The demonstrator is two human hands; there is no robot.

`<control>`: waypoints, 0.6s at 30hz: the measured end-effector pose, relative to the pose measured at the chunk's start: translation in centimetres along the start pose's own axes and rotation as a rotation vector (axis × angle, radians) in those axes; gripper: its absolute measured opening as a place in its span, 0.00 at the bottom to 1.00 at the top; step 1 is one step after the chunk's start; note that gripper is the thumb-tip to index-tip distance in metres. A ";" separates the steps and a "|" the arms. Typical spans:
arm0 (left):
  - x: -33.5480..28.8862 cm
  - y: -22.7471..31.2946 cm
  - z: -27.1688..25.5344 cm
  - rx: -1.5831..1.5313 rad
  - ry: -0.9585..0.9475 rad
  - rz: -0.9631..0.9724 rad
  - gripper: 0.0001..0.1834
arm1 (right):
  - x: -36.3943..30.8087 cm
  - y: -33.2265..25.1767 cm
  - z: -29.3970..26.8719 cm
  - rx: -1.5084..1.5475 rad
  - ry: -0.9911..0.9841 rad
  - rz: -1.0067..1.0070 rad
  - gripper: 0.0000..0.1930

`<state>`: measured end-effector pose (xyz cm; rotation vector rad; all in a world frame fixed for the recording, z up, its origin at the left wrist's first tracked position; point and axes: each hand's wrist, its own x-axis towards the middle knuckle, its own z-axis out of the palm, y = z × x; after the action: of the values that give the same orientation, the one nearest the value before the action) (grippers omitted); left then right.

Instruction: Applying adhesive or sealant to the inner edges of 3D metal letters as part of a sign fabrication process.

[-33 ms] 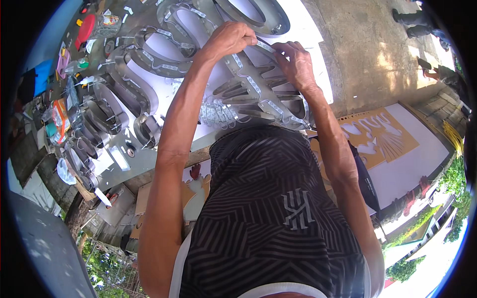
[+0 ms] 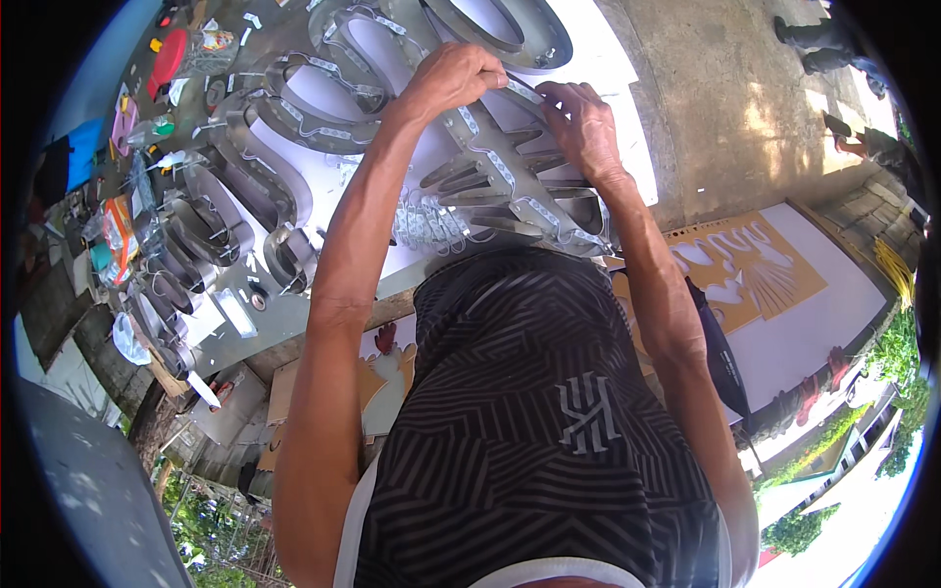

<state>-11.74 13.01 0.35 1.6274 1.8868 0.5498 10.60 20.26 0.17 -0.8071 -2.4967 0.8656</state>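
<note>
My left hand [image 2: 456, 76] is closed in a pinch above a grey metal channel letter [image 2: 487, 157] near the far side of the table. To its right, my right hand [image 2: 585, 122] is also pinched, fingertips toward the left one. A thin dark strand [image 2: 523, 86], probably a wire, runs between the two hands; its ends are hidden by the fingers. Just below it, a string of small white LED modules [image 2: 502, 169] runs along the letter's inside. A bundle of white LED modules [image 2: 428, 223] lies near my body, left of the letter.
More metal letters [image 2: 260, 147] with LED strings fill the left of the table. Bags, a red round piece [image 2: 169, 61] and a tape roll [image 2: 258, 297] lie there too. At right stands a panel with cut-out tan board [image 2: 796, 279]. Another person's legs [image 2: 818, 37] show far right.
</note>
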 end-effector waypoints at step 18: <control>0.3 0.1 0.6 0.120 0.192 -0.210 0.10 | -1.9 0.1 -0.9 -0.383 -0.021 -0.198 0.24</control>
<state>-11.26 13.28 -0.06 1.4684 2.2385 0.5282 12.52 19.57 0.44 -0.6477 -2.7448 0.3343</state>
